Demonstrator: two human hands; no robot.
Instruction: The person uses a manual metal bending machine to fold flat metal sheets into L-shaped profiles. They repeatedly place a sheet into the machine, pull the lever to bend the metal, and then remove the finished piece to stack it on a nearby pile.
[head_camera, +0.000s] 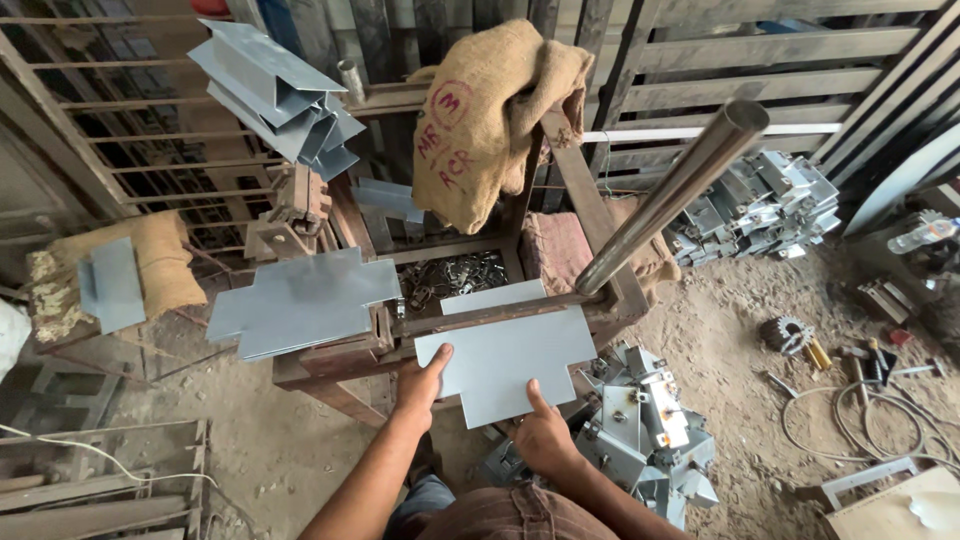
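— How do our hands sit on the work?

— Our left hand (421, 385) reaches forward with the forearm rising from the lower edge of view, fingers together and thumb spread, pinching the near left edge of the flat grey cross-shaped sheet-metal blank (505, 360). Our right hand (541, 437) comes up from below, thumb pressed on top of the blank's near tab, the other fingers hidden beneath (so we take it as clamped on the sheet).

— And where does the blank lie against the rusty iron bending frame (470, 318)?

— It rests nearly flat, its far edge tucked under the frame's front bar, its near part jutting toward us over our hands. Its long axis runs left to right along that bar; the short tabs point away from us and toward us.

— What else stands about the frame?

— A polished steel lever pipe (673, 195) rises from the frame's right end, up and to the right. A second grey cut blank (303, 303) lies on the frame's left side. A burlap sack (493, 115) hangs behind it. Folded grey metal boxes (640, 425) are heaped on the ground to the frame's right.
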